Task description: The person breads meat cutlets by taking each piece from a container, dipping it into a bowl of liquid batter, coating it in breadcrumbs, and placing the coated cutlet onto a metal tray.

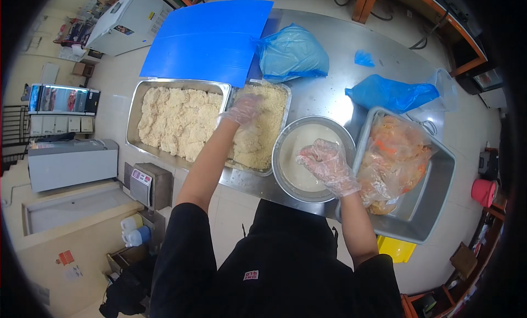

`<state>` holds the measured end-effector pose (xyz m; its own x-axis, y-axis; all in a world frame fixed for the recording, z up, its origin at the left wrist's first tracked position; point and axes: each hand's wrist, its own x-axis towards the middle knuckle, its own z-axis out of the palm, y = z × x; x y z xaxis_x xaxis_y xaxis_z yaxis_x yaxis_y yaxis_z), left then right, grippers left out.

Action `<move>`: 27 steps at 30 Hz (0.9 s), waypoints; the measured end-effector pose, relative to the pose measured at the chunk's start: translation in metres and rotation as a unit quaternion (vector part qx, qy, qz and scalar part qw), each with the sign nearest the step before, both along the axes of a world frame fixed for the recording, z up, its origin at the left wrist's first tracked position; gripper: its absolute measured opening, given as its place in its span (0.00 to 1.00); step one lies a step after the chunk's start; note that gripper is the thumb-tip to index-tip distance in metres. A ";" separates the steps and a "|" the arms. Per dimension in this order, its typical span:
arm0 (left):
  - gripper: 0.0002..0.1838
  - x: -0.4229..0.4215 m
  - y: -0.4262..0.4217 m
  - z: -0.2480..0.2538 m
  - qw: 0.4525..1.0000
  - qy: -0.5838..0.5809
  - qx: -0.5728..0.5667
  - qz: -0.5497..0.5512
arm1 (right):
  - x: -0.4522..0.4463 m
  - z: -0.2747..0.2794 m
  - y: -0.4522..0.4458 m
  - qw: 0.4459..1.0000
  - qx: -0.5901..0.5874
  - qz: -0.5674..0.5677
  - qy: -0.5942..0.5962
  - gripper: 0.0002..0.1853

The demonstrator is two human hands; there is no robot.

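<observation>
My left hand, in a clear plastic glove, reaches over the tray of breadcrumbs. Its fingers look stretched out at the crumbs, though they are somewhat blurred. Nearer me in that tray lies a crumb-coated piece. My right hand, also gloved and wet, hovers above a round metal bowl of pale, milky batter. Its fingers are curled together; whatever they may hold is hidden. Left of the crumbs, a metal tray is filled with breaded pieces.
A grey tub on the right holds plastic bags of orange-tinted, marinated-looking food. Behind the trays are a blue sheet and a blue plastic bag. Another blue bag lies behind the tub on the steel table.
</observation>
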<state>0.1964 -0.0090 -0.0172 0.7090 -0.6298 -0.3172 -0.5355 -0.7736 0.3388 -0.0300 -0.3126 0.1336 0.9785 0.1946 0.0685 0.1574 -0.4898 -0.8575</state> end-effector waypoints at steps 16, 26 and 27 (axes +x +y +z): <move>0.27 -0.123 -0.033 0.047 0.933 -0.342 -0.081 0.081 | -0.001 -0.002 0.005 1.000 0.010 -0.011 0.001 0.08; 0.33 -0.092 0.021 0.058 0.984 -0.072 0.161 0.034 | 0.000 -0.004 0.001 1.000 0.004 -0.008 -0.004 0.07; 0.33 -0.088 0.018 0.068 0.984 -0.026 0.175 0.033 | 0.000 -0.005 0.001 1.000 0.006 -0.007 -0.007 0.07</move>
<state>0.1085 0.0094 0.0505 0.7653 -0.4400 -0.4697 -0.4896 -0.8717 0.0188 -0.0301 -0.3115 0.1285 0.9801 0.1791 0.0855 0.1631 -0.4815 -0.8612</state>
